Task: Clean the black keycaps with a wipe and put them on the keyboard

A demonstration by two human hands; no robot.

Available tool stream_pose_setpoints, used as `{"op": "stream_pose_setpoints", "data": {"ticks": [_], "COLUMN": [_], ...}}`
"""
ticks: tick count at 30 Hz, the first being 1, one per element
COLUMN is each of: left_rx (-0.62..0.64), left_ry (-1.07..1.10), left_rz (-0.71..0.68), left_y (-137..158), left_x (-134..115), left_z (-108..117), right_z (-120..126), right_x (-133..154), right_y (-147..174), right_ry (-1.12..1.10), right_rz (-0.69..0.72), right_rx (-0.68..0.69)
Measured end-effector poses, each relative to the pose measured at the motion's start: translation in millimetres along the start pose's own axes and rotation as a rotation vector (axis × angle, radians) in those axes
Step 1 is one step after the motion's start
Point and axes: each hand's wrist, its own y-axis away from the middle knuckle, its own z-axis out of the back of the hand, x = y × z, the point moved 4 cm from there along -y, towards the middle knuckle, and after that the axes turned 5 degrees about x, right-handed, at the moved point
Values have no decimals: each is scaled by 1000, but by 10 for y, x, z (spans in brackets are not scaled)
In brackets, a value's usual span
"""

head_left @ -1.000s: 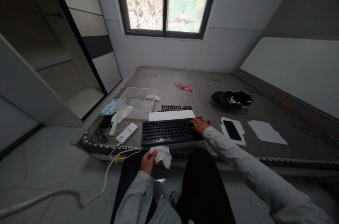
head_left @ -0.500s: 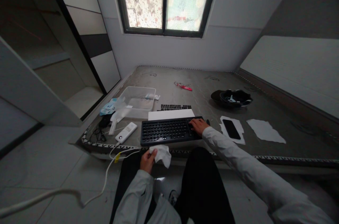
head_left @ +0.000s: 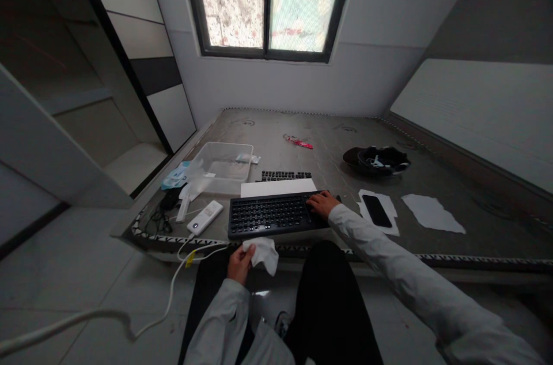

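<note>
A black keyboard (head_left: 270, 213) lies near the front edge of the mattress. My right hand (head_left: 322, 204) rests on its right end, fingers spread over the keys there; the thumb is hard to make out. In front of the keyboard's near edge, my left hand (head_left: 240, 261) pinches a crumpled white tissue (head_left: 264, 254) between thumb and fingers, with its loose end hanging to the right. Behind the keyboard is a white flat sheet or box (head_left: 279, 186), and past that sit rows of small black keycaps (head_left: 286, 174).
On the left are a clear plastic box (head_left: 227, 166), a white handheld device (head_left: 205, 218) with a cable (head_left: 173, 290), and black cords (head_left: 162, 218). To the right lie a phone (head_left: 377, 210) on white paper, another paper (head_left: 433, 213) and a dark cap (head_left: 377, 160). A red item (head_left: 299, 142) lies farther back.
The view has shifted very slightly. Both hands keep their places, the left with the tissue and the right on the keyboard.
</note>
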Motion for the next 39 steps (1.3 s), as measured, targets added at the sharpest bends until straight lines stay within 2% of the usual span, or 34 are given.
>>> {"op": "stream_pose_setpoints", "data": {"ticks": [15,19,24,33,39], "left_rx": [-23,-63,-23,-3,-25], "left_ry": [-18,-57,-49,-49,-111], "left_rz": [-24,-48,7,22,-1], "left_y": [-9,1,6,-50,-23], "left_x": [18,21,5,83,96], "left_z": [0,25,36,47,130], "right_z": [33,-84,-242,-268,-325], "right_x": [61,193,281,270,307], "right_y": [21,187,351,350,359], "right_ry": [-62,-114,-193,-207,-314], "right_rz": [-22,-76,-182,-321,-336], "right_rx": [-26,-167,-332,-387,-402]}}
